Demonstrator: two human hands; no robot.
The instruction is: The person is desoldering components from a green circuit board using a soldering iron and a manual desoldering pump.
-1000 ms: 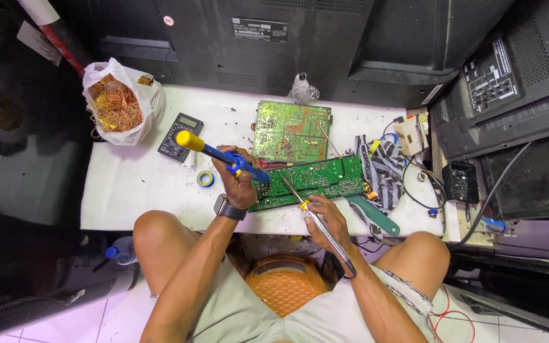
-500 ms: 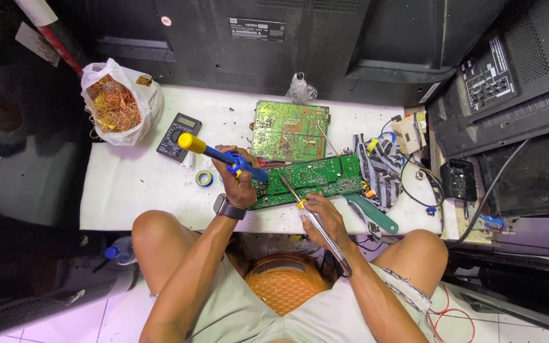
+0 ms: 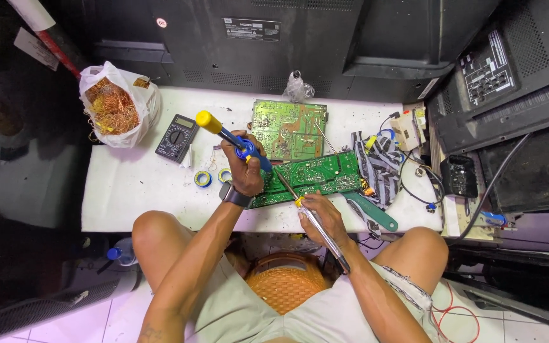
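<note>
The left hand (image 3: 244,173) was clenched round the blue-and-yellow desoldering pump (image 3: 231,139), its fingers wrapped about the barrel and its yellow plunger end angled up and away toward the multimeter (image 3: 176,137), while the nozzle pointed down at the near green circuit board (image 3: 312,178). The right hand (image 3: 320,213) gripped the soldering iron (image 3: 312,219) like a pen, the tip reaching forward onto the same board, just beside the pump's nozzle. Compared with half a second and a second earlier, hardly anything had shifted: both hands sat in the same spots, both tools met at the same point near the board's left part, so the work seemed to be dwelling on one joint rather than moving along. That board lay flat on the white bench (image 3: 141,190), partly overlapping a second green board (image 3: 289,129) behind it. Two small rolls of tape (image 3: 203,179) rested near the left wrist, a bag of copper wire (image 3: 117,105) stood at the far left corner, and a green-handled tool (image 3: 373,215) lay to the right.
</note>
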